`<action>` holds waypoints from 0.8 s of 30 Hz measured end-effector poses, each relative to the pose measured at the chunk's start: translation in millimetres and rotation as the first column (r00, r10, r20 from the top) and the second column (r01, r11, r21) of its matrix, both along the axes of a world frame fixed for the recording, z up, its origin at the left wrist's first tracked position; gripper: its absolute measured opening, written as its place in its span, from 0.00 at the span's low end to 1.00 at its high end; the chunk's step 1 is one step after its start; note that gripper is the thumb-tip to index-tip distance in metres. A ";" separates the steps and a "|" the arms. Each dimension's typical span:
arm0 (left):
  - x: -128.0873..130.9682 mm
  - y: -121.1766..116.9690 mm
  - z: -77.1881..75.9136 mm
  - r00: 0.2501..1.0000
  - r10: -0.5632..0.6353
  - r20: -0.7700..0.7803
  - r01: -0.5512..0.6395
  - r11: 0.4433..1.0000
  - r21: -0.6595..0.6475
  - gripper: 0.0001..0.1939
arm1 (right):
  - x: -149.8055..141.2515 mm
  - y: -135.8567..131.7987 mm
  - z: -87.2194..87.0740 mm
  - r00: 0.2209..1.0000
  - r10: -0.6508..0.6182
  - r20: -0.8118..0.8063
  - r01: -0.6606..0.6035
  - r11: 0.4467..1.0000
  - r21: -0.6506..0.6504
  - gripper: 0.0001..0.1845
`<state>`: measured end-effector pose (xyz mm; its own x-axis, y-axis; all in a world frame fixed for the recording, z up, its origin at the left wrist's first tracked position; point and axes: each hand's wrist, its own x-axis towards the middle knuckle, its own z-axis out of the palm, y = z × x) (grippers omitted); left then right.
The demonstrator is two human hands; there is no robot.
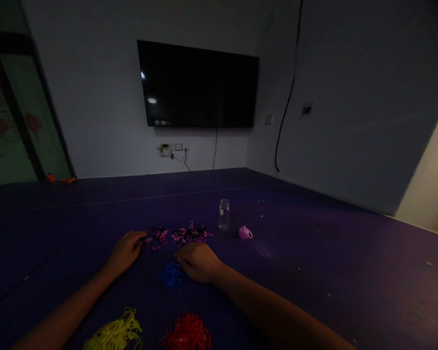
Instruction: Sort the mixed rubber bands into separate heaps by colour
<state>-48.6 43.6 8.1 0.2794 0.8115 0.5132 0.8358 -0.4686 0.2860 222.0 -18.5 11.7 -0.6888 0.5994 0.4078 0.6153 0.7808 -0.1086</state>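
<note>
My left hand (127,249) rests on the purple surface with thumb and fingers apart. Its fingertips touch the edge of a small pile of pink and black rubber bands (161,236). To the right lies a second pink and black pile (193,234), just beyond my right hand (199,260). The fingers of that hand are bent and close together beside a clump of blue rubber bands (172,274); anything between their tips is hidden. Nearest to me are a yellow bundle of bands (117,333) and a red bundle of bands (190,333), both cut by the frame's bottom edge.
A clear glass jar (224,216) stands upright and uncapped behind the piles. Right of it sits a pink lid-like piece with a ring (245,233). The purple floor (314,243) reaches the walls, where a television (200,87) hangs. Orange objects (68,181) lie far left.
</note>
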 end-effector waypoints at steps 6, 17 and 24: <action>2.1 -1.6 -0.3 1.000 -0.012 -0.006 0.012 1.000 -0.027 0.17 | -0.2 1.8 -2.0 1.000 0.003 0.006 -0.003 1.000 0.017 0.14; 1.3 -1.0 3.0 0.999 0.010 -0.044 -0.011 1.000 -0.012 0.15 | -0.4 1.5 -0.6 1.000 0.012 0.007 -0.013 1.000 0.028 0.12; 3.0 -3.9 6.4 0.999 0.040 -0.024 -0.040 0.999 0.007 0.13 | -0.1 -2.3 5.0 0.999 0.014 0.035 -0.016 0.998 0.055 0.11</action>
<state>-45.6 39.7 14.5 0.2595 0.8188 0.5120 0.8606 -0.4366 0.2621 221.9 -20.7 16.7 -0.7116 0.5666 0.4154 0.6064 0.7939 -0.0442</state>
